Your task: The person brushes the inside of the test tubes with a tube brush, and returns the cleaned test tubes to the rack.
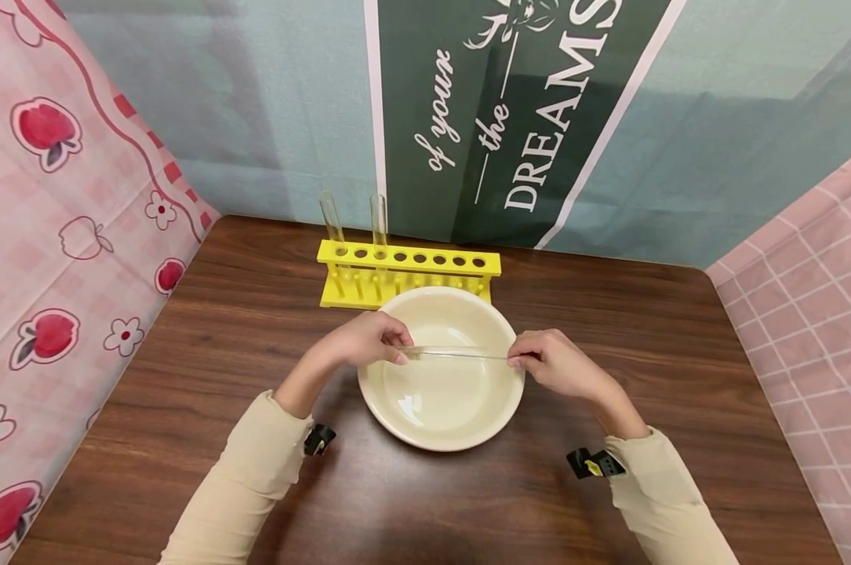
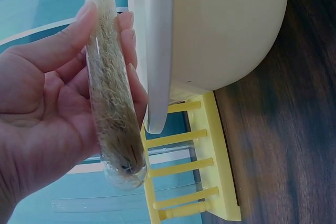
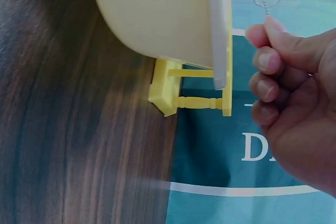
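Over a cream basin (image 1: pixel 439 416), my left hand (image 1: pixel 376 339) grips a clear glass test tube (image 1: pixel 446 351) near its rounded end. Inside the tube, the left wrist view shows the bristles of a test tube brush (image 2: pixel 116 87) filling the closed end. My left thumb and fingers (image 2: pixel 79 30) wrap the glass. At the tube's mouth, my right hand (image 1: pixel 555 362) pinches the brush's thin twisted wire (image 3: pixel 267 10) between thumb and forefinger. The tube lies roughly level, its open end toward the right hand.
Right behind the basin stands a yellow test tube rack (image 1: pixel 411 263). Two upright glass tubes, one at the far left (image 1: pixel 332 220) and another nearby (image 1: pixel 379 224), sit in its holes. The brown wooden table (image 1: pixel 609 314) meets hanging cloths at the back and sides.
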Demonstrator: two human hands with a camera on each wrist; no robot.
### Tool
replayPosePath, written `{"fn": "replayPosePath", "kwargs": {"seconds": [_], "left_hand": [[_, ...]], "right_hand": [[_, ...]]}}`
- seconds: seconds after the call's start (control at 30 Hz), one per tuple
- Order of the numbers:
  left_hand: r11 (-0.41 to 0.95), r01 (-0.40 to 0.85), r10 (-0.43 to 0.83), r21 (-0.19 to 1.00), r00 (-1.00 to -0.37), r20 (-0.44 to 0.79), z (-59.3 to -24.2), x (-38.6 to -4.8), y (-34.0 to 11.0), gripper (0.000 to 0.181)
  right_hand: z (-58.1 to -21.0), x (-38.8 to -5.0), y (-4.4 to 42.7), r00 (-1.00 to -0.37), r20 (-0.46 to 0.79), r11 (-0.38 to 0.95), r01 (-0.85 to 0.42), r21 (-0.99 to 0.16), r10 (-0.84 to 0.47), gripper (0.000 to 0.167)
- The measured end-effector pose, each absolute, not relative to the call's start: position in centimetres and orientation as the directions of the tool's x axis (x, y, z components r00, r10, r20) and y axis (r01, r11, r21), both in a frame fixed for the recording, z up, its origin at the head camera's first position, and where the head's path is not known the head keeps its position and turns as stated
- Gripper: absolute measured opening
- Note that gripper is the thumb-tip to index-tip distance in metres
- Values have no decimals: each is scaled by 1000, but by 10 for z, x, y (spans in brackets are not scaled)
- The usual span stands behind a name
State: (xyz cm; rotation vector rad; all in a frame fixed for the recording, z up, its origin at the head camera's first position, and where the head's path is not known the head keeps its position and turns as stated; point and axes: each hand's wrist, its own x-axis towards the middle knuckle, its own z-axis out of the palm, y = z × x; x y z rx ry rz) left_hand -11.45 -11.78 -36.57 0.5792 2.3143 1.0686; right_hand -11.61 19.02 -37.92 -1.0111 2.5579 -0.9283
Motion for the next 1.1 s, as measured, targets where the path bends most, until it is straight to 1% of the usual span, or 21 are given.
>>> {"fn": "replayPosePath", "kwargs": {"seconds": [0.1, 0.17, 0.27, 0.47, 0.53, 0.63, 0.7, 0.77, 0.87, 0.93, 1.0, 1.1], "left_hand": [[595, 160, 570, 787, -774, -274, -367, -114, -118, 7], [593, 159, 570, 789, -775, -272, -367, -115, -118, 7], [590, 151, 567, 793, -776, -275, -368, -115, -119, 8], [581, 157, 577, 799, -771, -268, -369, -116, -119, 7], [580, 165, 579, 798, -772, -262, -368, -117, -119, 7], [585, 176, 578, 792, -775, -254, -367, -116, -118, 7], [590, 178, 572, 787, -780, -252, -366, -116, -119, 7], [596, 176, 566, 784, -785, -254, -367, -116, -119, 7], [601, 172, 557, 781, -791, -255, -367, -115, -120, 7], [604, 168, 552, 779, -794, -256, -366, -114, -120, 7], [605, 172, 552, 777, -795, -253, -366, -113, -119, 7], [605, 179, 554, 776, -795, -248, -364, -113, -118, 6]], "right_hand": [[-378, -116, 190, -723, -3, 562, -535, -631, -691, 8], [-379, -116, 190, -719, 9, 559, -548, -623, -695, 9], [-380, -116, 189, -706, 72, 542, -601, -587, -704, 11], [-385, -114, 187, -653, 230, 503, -723, -474, -722, 15], [-386, -113, 186, -642, 260, 497, -741, -452, -721, 15], [-386, -113, 185, -636, 272, 500, -752, -429, -722, 16], [-385, -113, 184, -648, 240, 514, -737, -440, -723, 14], [-384, -113, 184, -675, 180, 528, -692, -492, -716, 12], [-381, -114, 185, -731, 49, 561, -563, -607, -681, 7], [-379, -115, 185, -749, -22, 570, -484, -664, -662, 5], [-377, -115, 185, -751, -71, 576, -439, -690, -657, 5], [-375, -116, 186, -714, -78, 565, -476, -674, -695, 8]]}}
